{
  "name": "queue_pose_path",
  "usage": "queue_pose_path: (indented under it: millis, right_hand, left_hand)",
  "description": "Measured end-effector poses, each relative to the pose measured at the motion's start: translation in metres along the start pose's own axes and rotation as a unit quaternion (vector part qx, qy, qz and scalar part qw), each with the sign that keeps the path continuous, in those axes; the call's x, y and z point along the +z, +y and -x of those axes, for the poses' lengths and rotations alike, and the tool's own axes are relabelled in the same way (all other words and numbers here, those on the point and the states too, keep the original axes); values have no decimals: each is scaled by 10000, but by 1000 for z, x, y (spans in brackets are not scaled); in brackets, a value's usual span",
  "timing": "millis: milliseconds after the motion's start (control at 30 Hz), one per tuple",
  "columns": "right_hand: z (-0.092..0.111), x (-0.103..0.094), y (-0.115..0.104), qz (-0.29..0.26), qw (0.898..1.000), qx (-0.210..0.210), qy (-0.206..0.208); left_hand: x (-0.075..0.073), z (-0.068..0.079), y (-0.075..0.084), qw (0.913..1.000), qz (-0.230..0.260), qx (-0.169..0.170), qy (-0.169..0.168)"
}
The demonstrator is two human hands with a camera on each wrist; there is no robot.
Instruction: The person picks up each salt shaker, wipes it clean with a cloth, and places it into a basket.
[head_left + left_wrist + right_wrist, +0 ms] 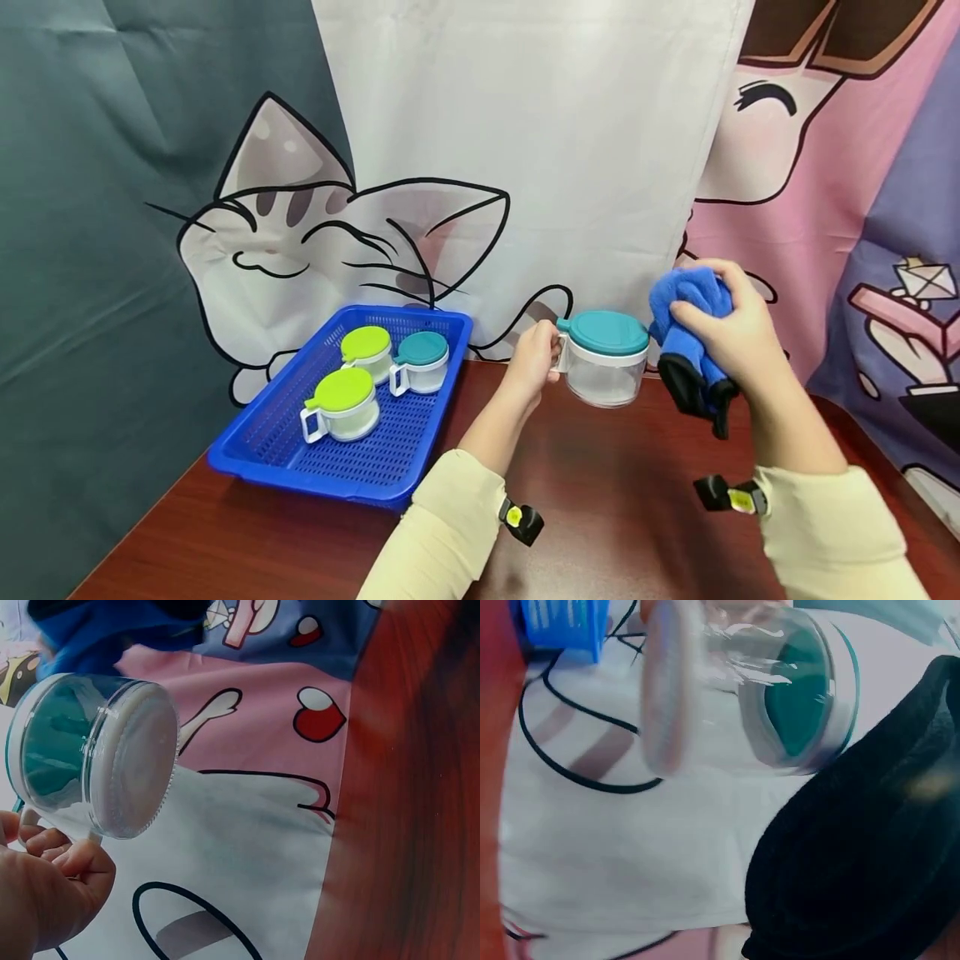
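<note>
My left hand (534,358) grips the white handle of a clear seasoning jar (604,379) with a teal lid, holding it upright above the table. Seen from the left wrist, the jar (131,761) shows its ridged round base, and the fingers curl round the handle. Just right of the jar, my right hand (731,321) holds a bunched blue cloth (686,304) with dark edging. The cloth's edge is beside the lid; whether they touch I cannot tell. In the right wrist view the dark trim (855,840) hides the right hand.
A blue plastic basket (262,477) stands left on the reddish-brown table (577,533). Inside are two jars with lime-green lids (343,389) and a smaller one with a teal lid (422,348). A printed cartoon curtain (570,150) hangs behind the table.
</note>
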State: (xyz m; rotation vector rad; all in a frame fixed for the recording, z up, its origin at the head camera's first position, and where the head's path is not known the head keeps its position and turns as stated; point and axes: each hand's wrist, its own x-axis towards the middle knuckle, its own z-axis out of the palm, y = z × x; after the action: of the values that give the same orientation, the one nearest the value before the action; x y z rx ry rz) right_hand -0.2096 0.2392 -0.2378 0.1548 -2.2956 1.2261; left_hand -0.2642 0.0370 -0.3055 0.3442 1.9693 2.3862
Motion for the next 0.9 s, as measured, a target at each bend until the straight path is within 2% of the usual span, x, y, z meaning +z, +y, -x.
queue_pose_path:
  millis: [133, 233, 333, 500, 633, 733, 900]
  right_hand:
    - [-18, -3, -26, 536, 9948, -314, -811]
    - [-28, 1, -42, 1010, 9848, -474, -1328]
    - [-32, 11, -55, 1450, 9735, -675, -1633]
    - [-32, 30, -69, 1732, 9608, -1135, -1842]
    - [-30, 37, -68, 1687, 9578, -1328, -1911]
    - [-31, 34, -63, 1583, 9622, -1125, -1910]
    - [-33, 24, -51, 1472, 9703, -652, -1805]
  left_hand:
    - [3, 3, 0, 9998, -71, 146, 65]
    - [7, 6, 2, 9997, -112, 226, 73]
    - [11, 9, 5, 9996, -99, 249, 67]
    - [15, 13, 7, 9995, -34, 274, 141]
    - [13, 16, 8, 9994, 90, 277, 198]
    - [12, 19, 8, 9994, 206, 248, 146]
    - [9, 20, 7, 9974, 690, 185, 98]
